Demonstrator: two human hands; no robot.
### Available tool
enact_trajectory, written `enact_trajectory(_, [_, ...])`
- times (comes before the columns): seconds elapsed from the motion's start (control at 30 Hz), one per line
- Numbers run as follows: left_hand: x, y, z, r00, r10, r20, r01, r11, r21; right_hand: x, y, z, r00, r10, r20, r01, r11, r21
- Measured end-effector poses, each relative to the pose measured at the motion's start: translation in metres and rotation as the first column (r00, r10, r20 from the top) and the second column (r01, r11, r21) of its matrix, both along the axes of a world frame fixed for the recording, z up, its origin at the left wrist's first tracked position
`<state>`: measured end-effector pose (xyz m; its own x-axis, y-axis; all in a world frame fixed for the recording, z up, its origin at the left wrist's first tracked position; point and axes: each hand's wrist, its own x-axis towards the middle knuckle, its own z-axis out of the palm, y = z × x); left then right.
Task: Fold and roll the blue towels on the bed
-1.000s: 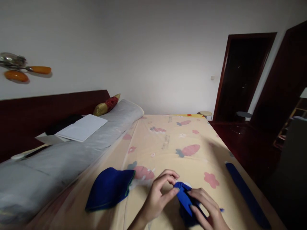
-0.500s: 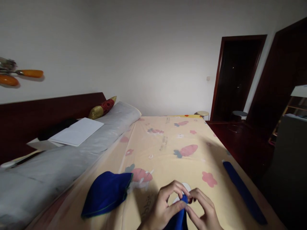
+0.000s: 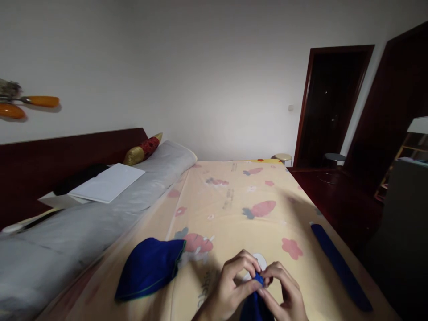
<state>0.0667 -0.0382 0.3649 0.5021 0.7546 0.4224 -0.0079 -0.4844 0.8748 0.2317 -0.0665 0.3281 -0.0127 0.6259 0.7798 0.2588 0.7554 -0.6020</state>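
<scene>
Close to the bottom edge of the view, my left hand [image 3: 234, 283] and my right hand [image 3: 283, 290] meet over a piece of blue cloth [image 3: 254, 307]. Fingertips of both hands pinch its upper end, which is bunched between them. The cloth hangs down from there and runs out of the frame. Another blue cloth piece [image 3: 149, 269], with green stitching along its edge, lies on the bed to the left of my hands. A long, narrow blue strip [image 3: 341, 267] with a small white tip lies to the right.
The bed's cream sheet [image 3: 230, 214] carries pink carrot and flower prints. Along the left lies a grey bolster [image 3: 100, 223] with white papers [image 3: 109, 183] and a red-gold cushion [image 3: 143, 150]. Stools [image 3: 283, 157] and a dark doorway [image 3: 334, 107] are at the far right.
My fingers have shifted slightly on the blue cloth, and its hanging part has swung a little to the right. Both hands keep their pinch; the other pieces lie as before.
</scene>
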Motion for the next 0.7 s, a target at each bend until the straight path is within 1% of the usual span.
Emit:
enact_trajectory(0.1, [0.001, 0.000, -0.001, 1.000, 0.001, 0.004, -0.001, 1.000, -0.004, 0.001, 0.001, -0.003, 0.999, -0.030, -0.012, 0.030, 0.999, -0.026])
enact_trajectory(0.23, [0.001, 0.001, -0.001, 1.000, 0.023, -0.002, -0.023, 1.000, -0.015, 0.003, 0.003, -0.006, 1.000, 0.000, -0.003, 0.000, 0.997, -0.079])
enact_trajectory(0.43, [0.004, 0.000, -0.002, 0.999, 0.034, 0.001, -0.034, 0.999, -0.033, 0.006, 0.004, -0.004, 0.999, 0.037, -0.013, -0.038, 0.997, -0.070])
enact_trajectory(0.57, [0.005, 0.002, -0.003, 0.999, 0.036, -0.016, -0.037, 0.996, -0.079, 0.006, 0.005, -0.003, 0.999, 0.041, -0.022, -0.042, 0.996, -0.073])
enact_trajectory(0.63, [0.006, 0.003, -0.004, 0.999, 0.041, -0.033, -0.045, 0.993, -0.111, 0.005, 0.006, -0.007, 0.999, 0.022, -0.036, -0.025, 0.996, -0.081])
enact_trajectory(0.7, [0.007, 0.004, -0.006, 0.997, 0.047, -0.053, -0.055, 0.987, -0.152, 0.005, 0.007, -0.014, 0.999, -0.011, -0.036, 0.006, 0.992, -0.124])
